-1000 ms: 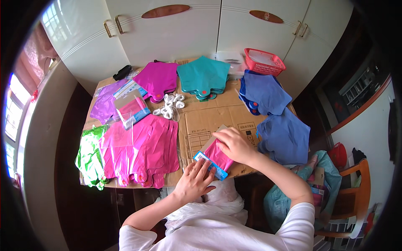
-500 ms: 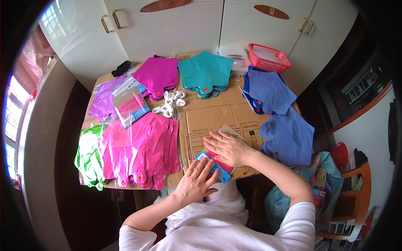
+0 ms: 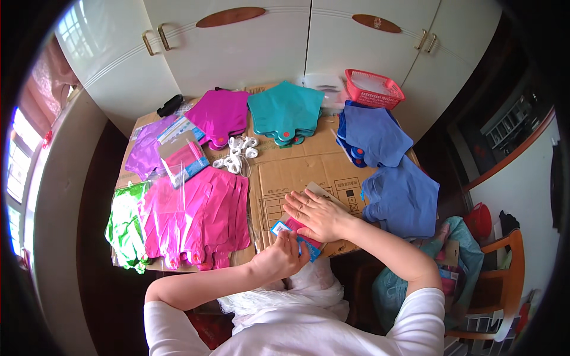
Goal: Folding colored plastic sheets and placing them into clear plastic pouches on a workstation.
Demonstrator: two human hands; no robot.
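Left hand (image 3: 285,256) pinches packet (image 3: 295,232) near edge | right hand (image 3: 317,213) flat, open, pressing packet top | pink balloons (image 3: 202,216) left, blue balloons (image 3: 404,199) right | cardboard (image 3: 297,172) beneath

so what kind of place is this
Probably a room at home used for packing work: white cupboards behind a cardboard-covered table, stacks of flat foil balloons, and a wooden chair.

Right hand (image 3: 316,215) lies flat on a pink packet (image 3: 298,232) while left hand (image 3: 286,255) grips its near edge.
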